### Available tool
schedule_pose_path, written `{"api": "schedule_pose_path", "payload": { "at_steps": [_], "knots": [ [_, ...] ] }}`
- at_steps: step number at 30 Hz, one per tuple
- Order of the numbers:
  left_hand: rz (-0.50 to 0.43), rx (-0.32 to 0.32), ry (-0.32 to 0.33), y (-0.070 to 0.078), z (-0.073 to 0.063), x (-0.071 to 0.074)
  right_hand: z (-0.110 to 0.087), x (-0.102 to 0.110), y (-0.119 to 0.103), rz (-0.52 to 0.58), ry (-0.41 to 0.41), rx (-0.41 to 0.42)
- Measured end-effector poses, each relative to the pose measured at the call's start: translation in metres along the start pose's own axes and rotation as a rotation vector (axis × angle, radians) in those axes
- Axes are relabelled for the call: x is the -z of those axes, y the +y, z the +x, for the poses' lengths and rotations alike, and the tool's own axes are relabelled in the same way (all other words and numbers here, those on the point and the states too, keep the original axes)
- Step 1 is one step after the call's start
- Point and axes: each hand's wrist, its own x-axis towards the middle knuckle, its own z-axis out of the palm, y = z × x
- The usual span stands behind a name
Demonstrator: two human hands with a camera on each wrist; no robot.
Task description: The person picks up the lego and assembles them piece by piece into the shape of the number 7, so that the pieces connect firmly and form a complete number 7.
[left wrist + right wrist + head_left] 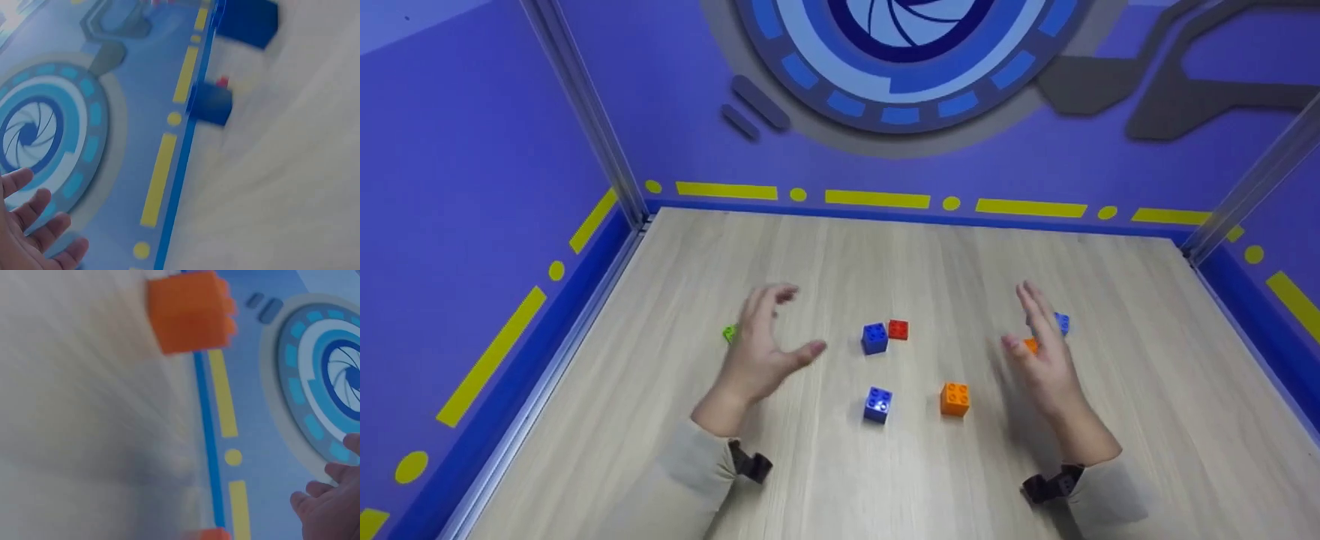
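My left hand (761, 349) is held over the left part of the table, thumb and fingers spread apart with nothing between them. A green brick (730, 333) peeks out from behind it. Over the right part, my right hand (1045, 360) has its fingers extended and holds nothing. Partly hidden behind that hand are an orange brick (1031, 345) and a blue brick (1062, 323). Between the hands stand a dark blue brick (874, 339) beside a red brick (898, 329), and nearer me another dark blue brick (877, 405) and a larger orange brick (955, 399).
The wooden table (825, 262) is bounded by a purple back wall (682, 135) and side walls. Metal posts (585, 97) mark the corners. Both wrists wear a black strap mount, the left one (750, 461) close above the tabletop.
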Motion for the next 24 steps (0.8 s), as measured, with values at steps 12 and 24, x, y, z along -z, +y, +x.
{"api": "schedule_pose_path", "payload": {
  "at_steps": [12, 24],
  "knots": [
    [-0.296, -0.09, -0.202, -0.009, -0.012, -0.053, -0.013, -0.025, 0.026, 0.303, 0.017, 0.044],
    [-0.465, 0.107, -0.442, -0.016, -0.022, -0.078, -0.016, -0.027, 0.031, 0.124, -0.194, 0.006]
  ]
}}
